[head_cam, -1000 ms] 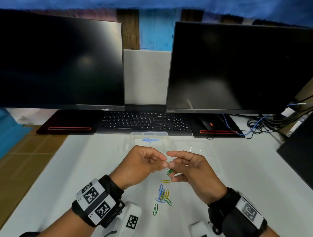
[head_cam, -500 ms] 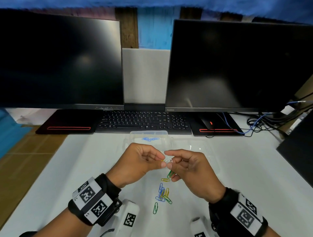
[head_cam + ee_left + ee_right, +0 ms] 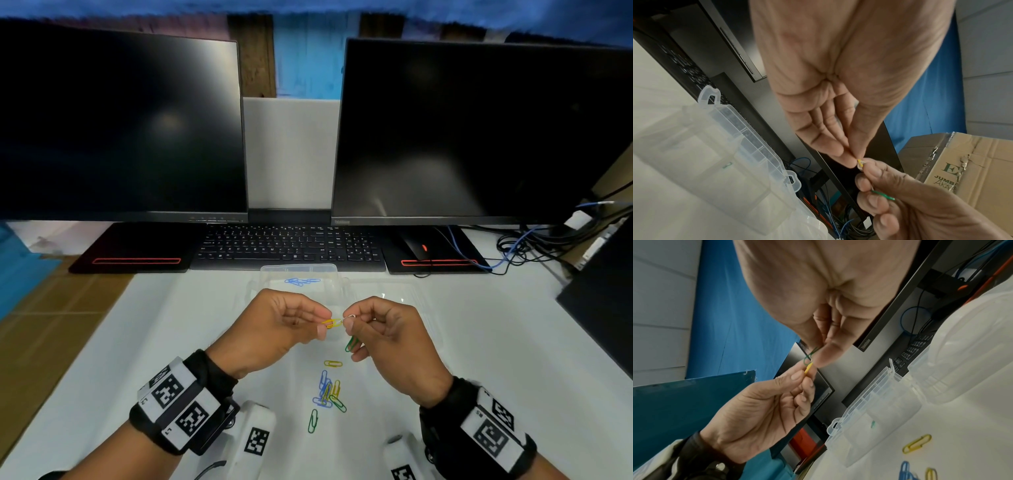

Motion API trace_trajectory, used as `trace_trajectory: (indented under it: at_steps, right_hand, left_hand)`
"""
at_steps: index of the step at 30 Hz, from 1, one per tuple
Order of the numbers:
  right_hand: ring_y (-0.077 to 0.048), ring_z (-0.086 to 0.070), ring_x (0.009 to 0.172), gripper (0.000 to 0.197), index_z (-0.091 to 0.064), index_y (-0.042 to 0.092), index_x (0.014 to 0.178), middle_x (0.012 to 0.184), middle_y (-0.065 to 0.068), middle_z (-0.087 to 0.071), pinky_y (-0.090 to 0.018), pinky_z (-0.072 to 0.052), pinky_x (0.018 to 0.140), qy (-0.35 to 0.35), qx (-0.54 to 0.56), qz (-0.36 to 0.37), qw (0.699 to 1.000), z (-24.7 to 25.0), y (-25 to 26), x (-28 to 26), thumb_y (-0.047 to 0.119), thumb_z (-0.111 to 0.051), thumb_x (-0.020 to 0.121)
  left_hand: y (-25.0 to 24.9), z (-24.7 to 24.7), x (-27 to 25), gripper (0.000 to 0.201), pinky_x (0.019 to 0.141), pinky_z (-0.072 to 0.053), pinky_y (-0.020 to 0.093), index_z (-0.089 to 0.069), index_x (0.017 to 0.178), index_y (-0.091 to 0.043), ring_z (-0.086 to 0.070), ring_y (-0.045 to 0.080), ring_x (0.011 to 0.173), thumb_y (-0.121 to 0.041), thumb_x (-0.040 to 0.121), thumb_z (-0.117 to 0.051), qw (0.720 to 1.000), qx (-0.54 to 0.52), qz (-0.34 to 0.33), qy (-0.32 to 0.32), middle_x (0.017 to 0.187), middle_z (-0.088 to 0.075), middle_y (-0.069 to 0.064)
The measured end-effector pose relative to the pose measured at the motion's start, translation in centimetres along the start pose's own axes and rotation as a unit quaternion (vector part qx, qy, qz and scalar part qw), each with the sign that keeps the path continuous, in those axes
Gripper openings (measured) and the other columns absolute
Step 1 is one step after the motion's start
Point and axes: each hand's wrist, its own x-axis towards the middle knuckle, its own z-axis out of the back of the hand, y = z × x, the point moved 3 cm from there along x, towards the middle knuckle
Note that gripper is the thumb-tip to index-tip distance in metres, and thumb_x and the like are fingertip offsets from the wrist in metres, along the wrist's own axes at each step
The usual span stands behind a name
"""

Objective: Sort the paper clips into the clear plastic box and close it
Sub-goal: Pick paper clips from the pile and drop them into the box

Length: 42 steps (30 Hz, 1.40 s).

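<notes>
Above the table, my left hand [image 3: 323, 324] pinches a yellow paper clip [image 3: 331, 323] between thumb and forefinger. Facing it, my right hand [image 3: 347, 323] pinches a white paper clip [image 3: 348, 317] that is hooked to the yellow one, and its lower fingers hold a green paper clip [image 3: 351, 343]. The left wrist view shows the yellow clip [image 3: 859, 161] and the green clip [image 3: 882, 194]. The clear plastic box [image 3: 270, 274] lies open just beyond the hands, with blue clips [image 3: 301, 281] in one compartment. Loose clips [image 3: 327, 394] lie in a pile below the hands.
The box's lid [image 3: 404, 294] lies open to the right. A keyboard [image 3: 287, 245], a mouse [image 3: 416, 248] and two dark monitors stand behind the box. Cables [image 3: 534, 243] trail at the back right. A single yellow clip [image 3: 333, 363] and a green one [image 3: 312, 420] lie apart from the pile.
The fingertips have drawn slightly apart, so the yellow clip now shows between them. Both hands stay above the pile, in front of the box.
</notes>
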Motion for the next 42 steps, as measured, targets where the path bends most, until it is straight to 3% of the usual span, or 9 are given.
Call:
trace_trajectory:
  at_steps: [9, 19, 32, 38, 42]
  right_hand:
    - [-0.013, -0.059, 0.049, 0.008, -0.068, 0.002, 0.081, 0.064, -0.006, -0.057, -0.025, -0.053, 0.048, 0.007, -0.020, 0.005, 1.000, -0.2, -0.1, -0.1, 0.000, -0.063, 0.087]
    - [-0.016, -0.057, 0.052, 0.009, -0.068, 0.001, 0.082, 0.066, -0.007, -0.058, -0.026, -0.053, 0.049, 0.054, 0.024, 0.012, 0.998, -0.2, 0.5, -0.2, -0.003, -0.062, 0.087]
    - [-0.016, -0.058, 0.046, 0.009, -0.066, -0.001, 0.090, 0.061, -0.006, -0.063, -0.025, -0.051, 0.045, 0.009, 0.055, -0.021, 0.998, -0.1, -0.1, -0.1, -0.007, -0.062, 0.085]
    - [-0.015, -0.058, 0.047, 0.011, -0.069, -0.001, 0.094, 0.063, -0.004, -0.062, -0.024, -0.051, 0.046, 0.048, 0.039, -0.041, 0.997, -0.6, -0.4, -0.4, -0.005, -0.062, 0.086]
    - [-0.016, -0.059, 0.050, 0.016, -0.070, 0.001, 0.099, 0.063, -0.003, -0.063, -0.024, -0.051, 0.047, 0.071, 0.054, -0.068, 0.994, -0.8, -0.4, -0.5, -0.002, -0.065, 0.085]
  left_hand:
    - [0.2, 0.3, 0.2, 0.012, 0.061, -0.052, 0.020, -0.074, 0.083, -0.008, -0.065, 0.013, 0.063, 0.003, 0.078, -0.071, 0.998, -0.012, -0.013, -0.055, 0.066, -0.070, 0.006]
    - [-0.3, 0.5, -0.1, 0.011, 0.063, -0.054, 0.022, -0.071, 0.082, -0.006, -0.064, 0.011, 0.057, 0.004, 0.080, -0.068, 0.999, -0.026, 0.028, -0.002, 0.066, -0.069, 0.005]
    - [-0.4, -0.8, -0.8, 0.021, 0.070, -0.055, 0.023, -0.078, 0.087, -0.012, -0.066, 0.013, 0.065, 0.005, 0.081, -0.066, 0.996, -0.024, 0.056, 0.060, 0.071, -0.071, 0.005]
    - [-0.3, -0.4, -0.5, 0.020, 0.064, -0.054, 0.019, -0.077, 0.084, -0.011, -0.065, 0.010, 0.064, 0.005, 0.080, -0.066, 0.999, -0.005, 0.035, 0.009, 0.066, -0.071, 0.003]
    - [0.1, -0.2, -0.3, 0.026, 0.067, -0.050, 0.027, -0.079, 0.081, -0.014, -0.059, 0.018, 0.066, 0.008, 0.080, -0.065, 1.000, 0.026, 0.000, -0.014, 0.070, -0.069, 0.011]
